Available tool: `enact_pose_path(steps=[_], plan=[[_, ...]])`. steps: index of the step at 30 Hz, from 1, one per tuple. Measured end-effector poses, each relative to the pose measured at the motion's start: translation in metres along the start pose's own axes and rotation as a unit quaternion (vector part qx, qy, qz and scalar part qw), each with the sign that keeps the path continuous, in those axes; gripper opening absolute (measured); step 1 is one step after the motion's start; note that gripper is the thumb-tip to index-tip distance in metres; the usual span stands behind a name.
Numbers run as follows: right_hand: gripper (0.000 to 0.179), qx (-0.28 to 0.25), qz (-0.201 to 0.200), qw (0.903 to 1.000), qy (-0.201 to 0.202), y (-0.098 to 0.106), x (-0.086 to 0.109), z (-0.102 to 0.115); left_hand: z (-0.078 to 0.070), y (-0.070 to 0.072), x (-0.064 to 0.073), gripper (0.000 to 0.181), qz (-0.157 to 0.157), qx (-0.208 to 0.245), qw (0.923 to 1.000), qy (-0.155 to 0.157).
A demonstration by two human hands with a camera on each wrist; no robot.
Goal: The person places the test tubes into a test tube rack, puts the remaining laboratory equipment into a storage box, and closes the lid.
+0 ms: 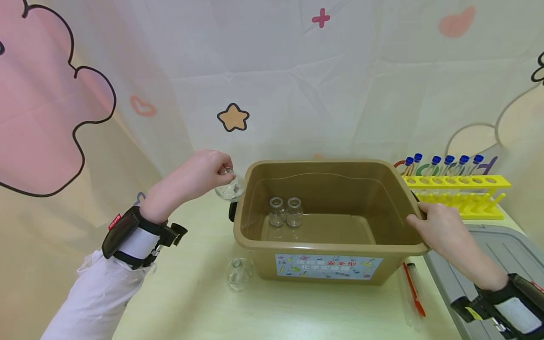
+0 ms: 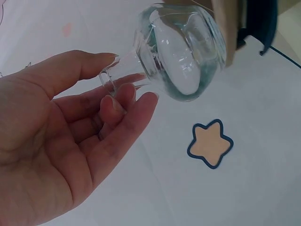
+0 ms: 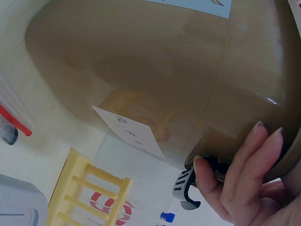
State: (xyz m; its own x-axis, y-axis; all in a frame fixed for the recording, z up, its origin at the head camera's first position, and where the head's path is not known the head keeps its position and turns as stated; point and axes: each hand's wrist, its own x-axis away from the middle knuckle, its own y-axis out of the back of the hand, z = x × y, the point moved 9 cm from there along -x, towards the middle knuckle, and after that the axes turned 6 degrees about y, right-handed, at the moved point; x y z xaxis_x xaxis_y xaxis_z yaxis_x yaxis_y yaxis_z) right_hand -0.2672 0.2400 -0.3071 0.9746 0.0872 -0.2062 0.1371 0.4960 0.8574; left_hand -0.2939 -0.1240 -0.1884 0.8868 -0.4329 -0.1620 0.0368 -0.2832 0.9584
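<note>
My left hand (image 1: 204, 172) pinches a clear glass flask (image 2: 186, 52) by its narrow neck, thumb on one side and fingers on the other. The flask is beside the left rim of a brown plastic bin (image 1: 314, 248), above the bin's black side latch (image 1: 232, 211). On the bin's right rim, my right hand (image 1: 442, 229) grips the edge; its fingers wrap under the rim near a grey and black latch (image 3: 186, 186). Two small glass jars (image 1: 285, 212) stand inside the bin toward the left. Another clear glass flask (image 1: 239, 275) stands on the table at the bin's front left corner.
A yellow rack (image 1: 456, 182) with several blue-capped test tubes (image 1: 448, 160) stands right of the bin. A grey lid (image 1: 505, 245) lies at the right. Near the bin's front right corner lies a thin red tool (image 1: 414, 290) among clear tubes. A printed curtain (image 1: 276, 94) hangs behind.
</note>
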Motion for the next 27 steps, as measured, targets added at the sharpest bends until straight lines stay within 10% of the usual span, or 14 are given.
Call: enact_pose_path(steps=[27], plan=[[0.034, 0.008, 0.003, 1.0, -0.004, 0.0, 0.0, -0.001, -0.073, -0.02, -0.057, 0.011, 0.063, -0.036, 0.9961, -0.05]])
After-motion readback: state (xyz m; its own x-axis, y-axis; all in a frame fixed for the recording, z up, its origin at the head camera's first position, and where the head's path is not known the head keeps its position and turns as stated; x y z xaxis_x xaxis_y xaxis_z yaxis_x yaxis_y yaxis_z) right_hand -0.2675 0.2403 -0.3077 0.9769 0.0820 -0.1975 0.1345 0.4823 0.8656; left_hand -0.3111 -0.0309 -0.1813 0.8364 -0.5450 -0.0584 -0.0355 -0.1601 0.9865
